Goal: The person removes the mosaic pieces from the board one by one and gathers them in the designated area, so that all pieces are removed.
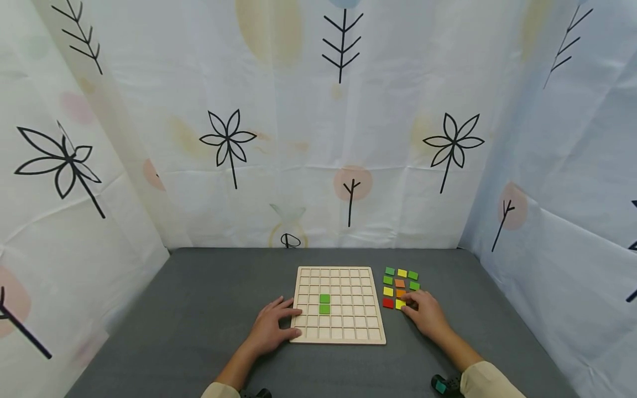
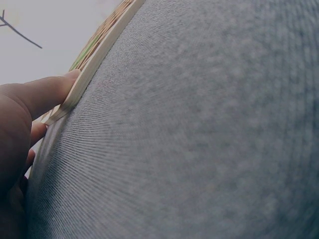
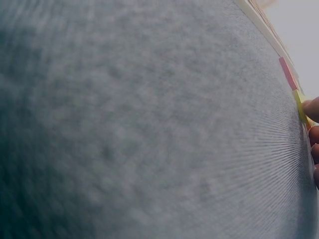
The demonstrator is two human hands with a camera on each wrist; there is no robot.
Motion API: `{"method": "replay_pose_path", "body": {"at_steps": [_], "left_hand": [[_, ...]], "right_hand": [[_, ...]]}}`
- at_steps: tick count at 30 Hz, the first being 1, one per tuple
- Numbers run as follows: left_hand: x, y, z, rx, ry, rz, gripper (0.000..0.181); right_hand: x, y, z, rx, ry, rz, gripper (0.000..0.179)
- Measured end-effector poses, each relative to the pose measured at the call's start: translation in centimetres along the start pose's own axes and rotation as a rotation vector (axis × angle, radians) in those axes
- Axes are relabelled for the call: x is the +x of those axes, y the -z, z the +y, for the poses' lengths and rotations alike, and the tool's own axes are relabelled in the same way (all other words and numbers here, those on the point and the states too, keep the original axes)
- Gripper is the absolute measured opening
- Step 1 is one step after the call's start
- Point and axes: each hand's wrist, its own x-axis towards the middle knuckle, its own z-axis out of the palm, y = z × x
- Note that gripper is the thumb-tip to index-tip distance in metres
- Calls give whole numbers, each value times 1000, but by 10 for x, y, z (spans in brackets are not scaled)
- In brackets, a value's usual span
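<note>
A pale wooden grid board (image 1: 348, 325) lies on the dark grey table, with two green tiles (image 1: 324, 299) one above the other in its cells. At the board's left edge is my left hand (image 1: 269, 327), fingers spread and thumb touching the rim; the left wrist view has that thumb (image 2: 62, 89) on the board's side. To the right of the board, my right hand (image 1: 427, 316) reaches the nearest row of loose tiles. Its thumb and forefinger pinch a yellow tile (image 1: 400, 304), beside a red tile (image 1: 388, 303). An orange tile (image 1: 400, 293) is partly covered by the fingers.
Several other loose tiles, such as a yellow tile (image 1: 388, 291) and a green tile (image 1: 390, 271), lie in rough rows right of the board. Patterned white curtains (image 1: 308, 110) enclose the grey table (image 1: 224, 282) at the back and sides.
</note>
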Motion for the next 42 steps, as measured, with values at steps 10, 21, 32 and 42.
{"method": "replay_pose_path", "body": {"at_steps": [10,21,32,42], "left_hand": [[0,-1,2,-5,3,1,46],[0,-1,1,-2,7,-10,47],[0,1,2,-1,16,-11,46],[-1,1,3,5,13,0,46]], "right_hand": [[1,0,-3,10,-36,57,17],[2,-5,-15,50,-5,102,12],[3,-17,-33,113,56,152,12],[7,-28,-41,155,99,160,12]]}}
